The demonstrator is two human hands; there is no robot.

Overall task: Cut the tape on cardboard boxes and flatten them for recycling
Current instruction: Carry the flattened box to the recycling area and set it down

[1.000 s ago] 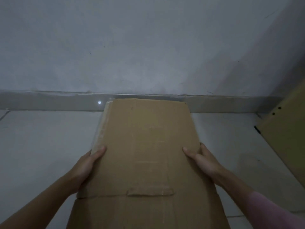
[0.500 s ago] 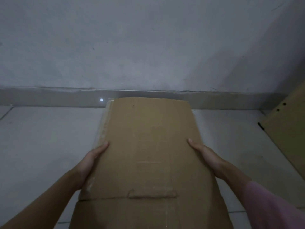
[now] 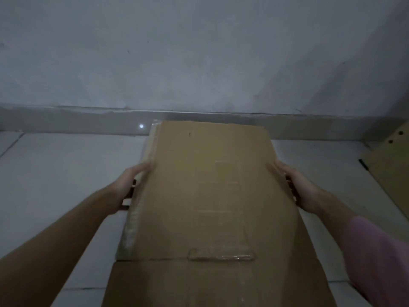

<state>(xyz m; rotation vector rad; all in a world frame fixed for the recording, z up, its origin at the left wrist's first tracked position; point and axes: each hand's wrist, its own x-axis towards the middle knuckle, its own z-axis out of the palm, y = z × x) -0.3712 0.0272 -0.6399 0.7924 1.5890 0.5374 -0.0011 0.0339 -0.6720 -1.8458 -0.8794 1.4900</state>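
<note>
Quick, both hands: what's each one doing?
Left hand: grips the cardboard box by its left edge.
Right hand: grips its right edge.

Place: I take this for a bare indoor corner, likely a home or storeroom.
Floor: pale glossy floor tiles (image 3: 66,173), left of my left fingers.
Wall: plain grey plastered wall (image 3: 199,52) with a grey skirting strip (image 3: 77,120), beyond my fingertips.
</note>
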